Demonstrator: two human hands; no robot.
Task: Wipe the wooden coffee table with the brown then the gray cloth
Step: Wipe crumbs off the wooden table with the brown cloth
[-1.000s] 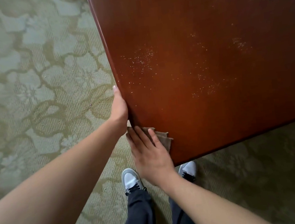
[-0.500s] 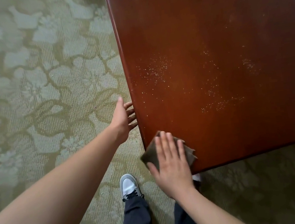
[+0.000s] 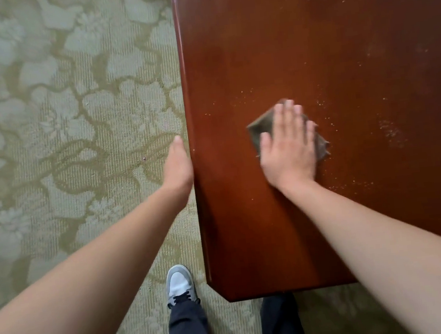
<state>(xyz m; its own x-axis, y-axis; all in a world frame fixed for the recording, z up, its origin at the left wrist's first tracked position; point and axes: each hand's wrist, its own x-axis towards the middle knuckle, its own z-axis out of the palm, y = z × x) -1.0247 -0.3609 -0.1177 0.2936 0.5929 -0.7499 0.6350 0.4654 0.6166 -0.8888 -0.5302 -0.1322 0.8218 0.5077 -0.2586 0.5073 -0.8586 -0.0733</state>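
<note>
Nearest, at 6 o'clock: two dark trouser legs, cut off by the lower frame edge; only one grey-and-white shoe on show, the other foot hidden under the table's near corner; both forearms reaching in from 7 and 4 o'clock, elbows out of frame.

Further in, hard against the left side of the table: left hand, seen edge-on, fingers straight and pressed together, holding nothing visible; palm side hidden, so no telling whether touching the wood or just beside it.

At 3 o'clock from that hand, on the table top and well in from its left edge: right hand, palm down, fingers straight and only slightly spread, pressing flat on the brown cloth; fingertips blurred.

Most of the cloth hidden under the palm; only a corner poking out at 10 o'clock of the hand and a ragged edge at 3 o'clock; folded or crumpled, hard to say; dull grey-brown against the glossy red-brown wood.

Pale specks scattered at 3 o'clock of the cloth, more at 5 and 11 o'clock; too small to identify.

Farthest: table top cut off at 12 and 3 o'clock, near-left corner clipped at an angle; green carpet with a pale leaf pattern filling the 9 o'clock side.
</note>
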